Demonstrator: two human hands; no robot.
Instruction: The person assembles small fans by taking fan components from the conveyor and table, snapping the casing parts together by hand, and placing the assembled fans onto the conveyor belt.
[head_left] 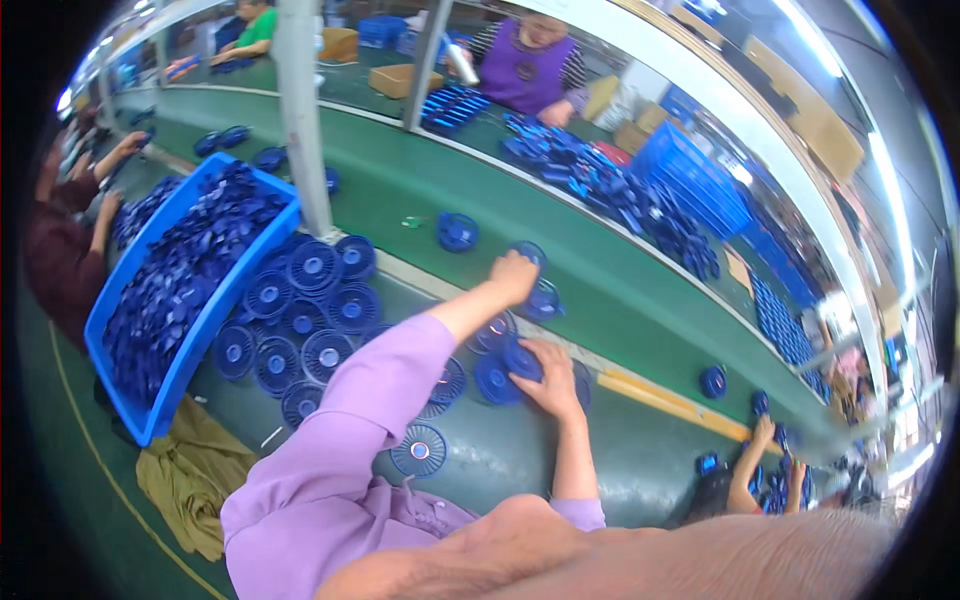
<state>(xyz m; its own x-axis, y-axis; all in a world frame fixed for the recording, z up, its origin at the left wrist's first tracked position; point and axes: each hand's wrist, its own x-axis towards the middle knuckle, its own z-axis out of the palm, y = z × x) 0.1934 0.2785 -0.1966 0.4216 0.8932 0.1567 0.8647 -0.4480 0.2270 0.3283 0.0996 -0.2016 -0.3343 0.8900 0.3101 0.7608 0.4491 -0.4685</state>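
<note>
My left hand (pixel 514 279) reaches over the near edge of the green conveyor belt, its fingers closed on a round blue grille (pixel 527 254). Beside it on the belt lie another round blue part (pixel 543 300) and, farther off, a blue fan-like part (pixel 457 231). My right hand (pixel 549 377) is at the bench edge, fingers bent over a darker blue round piece (pixel 497 378). Under and around that piece are spoked grilles, partly hidden by my hands and sleeve. One loose grille (pixel 418 451) lies on the bench close to my body.
A blue crate (pixel 160 408) full of small dark-blue pieces stands at left, with many spoked grilles (pixel 313 265) heaped beside it. A metal post (pixel 303 120) rises behind them. A yellow strip (pixel 670 403) runs along the bench edge. Across the belt, a person in purple (pixel 530 65) handles blue parts.
</note>
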